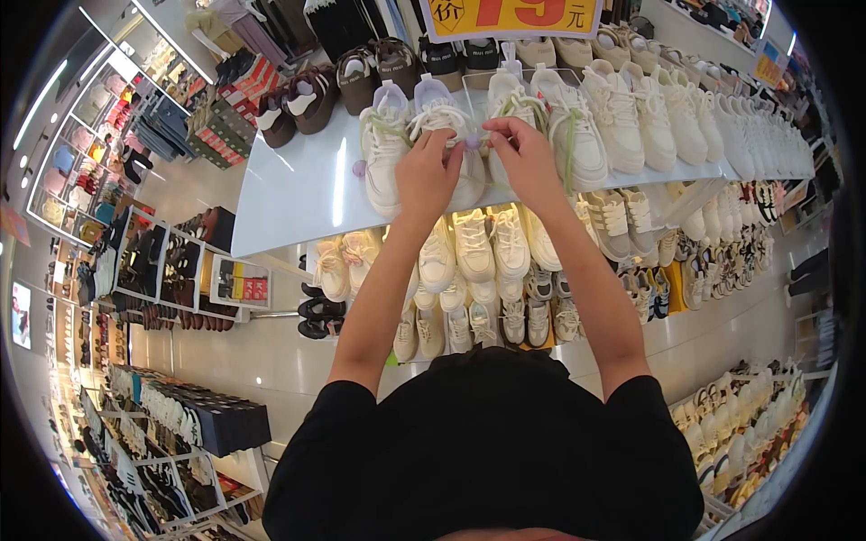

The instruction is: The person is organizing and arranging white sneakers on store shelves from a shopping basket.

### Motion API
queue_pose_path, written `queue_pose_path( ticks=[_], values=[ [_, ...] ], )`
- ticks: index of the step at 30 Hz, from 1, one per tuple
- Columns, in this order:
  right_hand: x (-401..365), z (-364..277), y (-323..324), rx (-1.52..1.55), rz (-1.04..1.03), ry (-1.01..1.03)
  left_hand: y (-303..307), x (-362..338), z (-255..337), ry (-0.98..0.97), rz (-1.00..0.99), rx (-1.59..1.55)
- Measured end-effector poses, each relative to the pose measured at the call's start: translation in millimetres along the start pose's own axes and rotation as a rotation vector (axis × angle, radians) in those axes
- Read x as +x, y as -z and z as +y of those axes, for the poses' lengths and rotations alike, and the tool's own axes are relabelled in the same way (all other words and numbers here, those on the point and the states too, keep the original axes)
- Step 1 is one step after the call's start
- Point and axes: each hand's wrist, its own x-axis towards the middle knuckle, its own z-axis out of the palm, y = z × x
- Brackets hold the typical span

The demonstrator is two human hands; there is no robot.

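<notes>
A white sneaker (467, 176) with a lilac tongue stands on the glossy white display table (307, 194), toe toward me. My left hand (428, 176) is over its laces, thumb and fingers closed together at the lace. Just right of it my right hand (525, 162) has thumb and index finger pinched, apparently on a lace end. Between the fingertips sits a small purple ball (472, 142). A matching sneaker (384, 149) on the left has green lace and another purple ball (359, 169) at its side. To the right is a white sneaker (574, 135) with green lace.
A row of white shoes (663, 117) runs right along the table. Dark brown shoes (311, 97) stand at the back left, under a yellow price sign (514, 16). Lower shelves hold more sneakers (473, 243). Shoe racks (153, 261) flank the floor on the left.
</notes>
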Motion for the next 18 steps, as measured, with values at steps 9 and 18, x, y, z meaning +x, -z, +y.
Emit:
queue_pose_path(
  ticks=[9, 18],
  values=[
    [-20, -7, 16, 0.552, -0.269, -0.204, 20, -19, 21, 0.287, -0.427, -0.445],
    [-19, -15, 6, -0.067, -0.175, -0.021, 15, -15, 17, -0.078, -0.143, -0.022]
  ],
)
